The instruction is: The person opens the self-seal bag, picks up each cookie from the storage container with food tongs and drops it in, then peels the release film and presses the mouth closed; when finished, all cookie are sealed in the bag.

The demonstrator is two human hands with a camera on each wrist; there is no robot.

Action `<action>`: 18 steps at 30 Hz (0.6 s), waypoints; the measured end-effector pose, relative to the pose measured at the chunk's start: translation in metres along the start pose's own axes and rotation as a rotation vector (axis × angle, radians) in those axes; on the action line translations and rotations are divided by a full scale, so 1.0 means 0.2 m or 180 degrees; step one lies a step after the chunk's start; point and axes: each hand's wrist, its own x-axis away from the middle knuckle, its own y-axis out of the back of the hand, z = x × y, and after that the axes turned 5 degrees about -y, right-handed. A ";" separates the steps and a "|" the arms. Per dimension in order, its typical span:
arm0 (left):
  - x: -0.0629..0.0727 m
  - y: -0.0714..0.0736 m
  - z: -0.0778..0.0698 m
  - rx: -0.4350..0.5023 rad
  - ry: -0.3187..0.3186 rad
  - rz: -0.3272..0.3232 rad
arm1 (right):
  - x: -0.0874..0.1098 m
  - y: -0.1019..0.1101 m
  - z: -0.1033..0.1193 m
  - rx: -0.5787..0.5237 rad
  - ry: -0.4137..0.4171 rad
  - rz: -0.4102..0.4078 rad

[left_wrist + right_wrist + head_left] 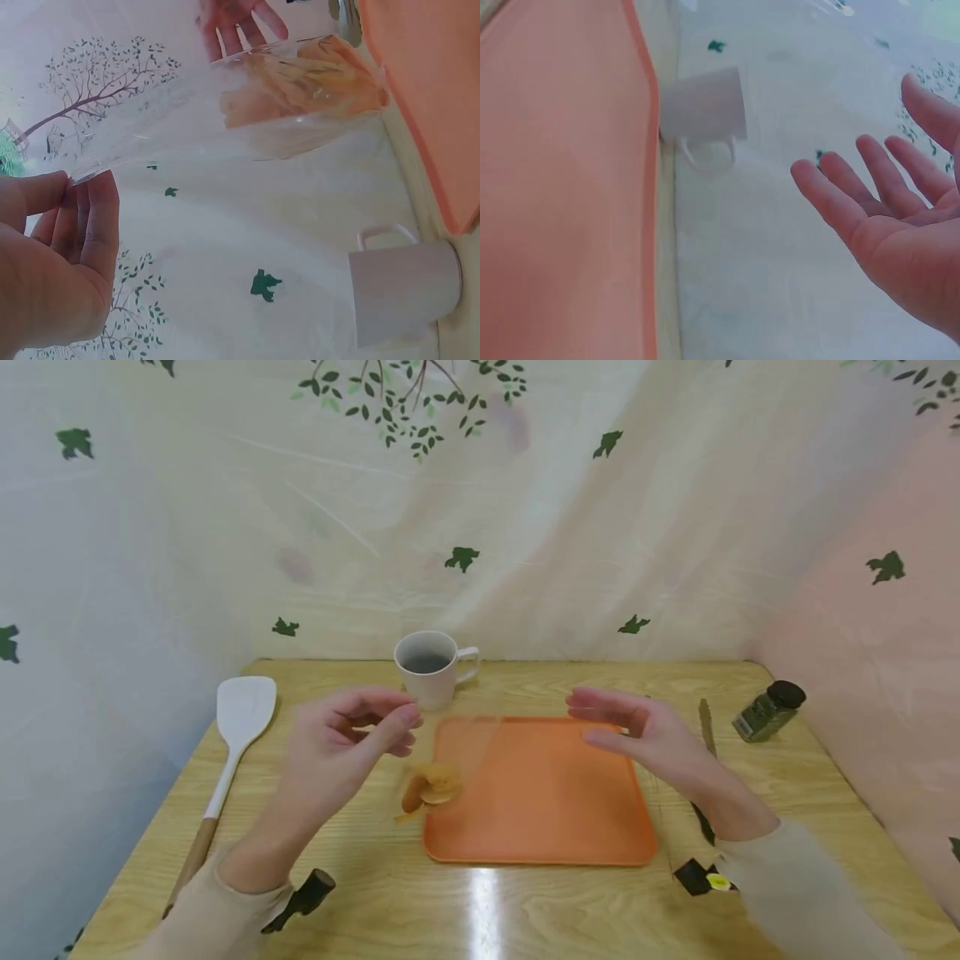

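Observation:
My left hand (pixel 341 747) pinches the top edge of a clear plastic bag (pixel 172 124) between thumb and fingers. The bag hangs down from it, with yellow-orange pieces (pixel 307 86) gathered at the bottom; their kind is hard to tell. In the head view, these contents look blurred beside the left edge of an orange tray (pixel 540 793). Over the tray's right side, my right hand (pixel 660 743) is held in the air with fingers extended and nothing in it. The right wrist view shows its palm and spread fingers (pixel 825 199).
Behind the tray's left corner stands a white mug (pixel 427 672) with dark contents. A white spatula (pixel 246 710) with a wooden handle lies at the left. To the right are a long thin utensil (pixel 707 727), partly behind my arm, and a tilted dark-capped jar (pixel 768 712).

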 end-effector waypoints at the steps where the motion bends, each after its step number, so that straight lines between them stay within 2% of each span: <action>1: -0.01 -0.03 0.00 0.0067 -0.0021 0.0033 | -0.02 -0.03 0.01 -0.0114 0.0066 0.0040; 6: -0.02 -0.14 0.04 0.0254 -0.0158 0.0206 | -0.12 -0.14 0.00 -0.0496 0.0310 0.0223; 10: -0.03 -0.20 0.09 0.0349 -0.0182 0.0321 | -0.14 -0.19 -0.03 -0.0627 0.0385 0.0218; 14: -0.02 -0.24 0.13 0.0429 -0.0165 0.0363 | -0.13 -0.21 -0.07 -0.0772 0.0387 0.0064; 18: 0.01 -0.23 0.17 0.0494 -0.0011 0.0330 | -0.10 -0.21 -0.09 -0.0882 0.0420 -0.0068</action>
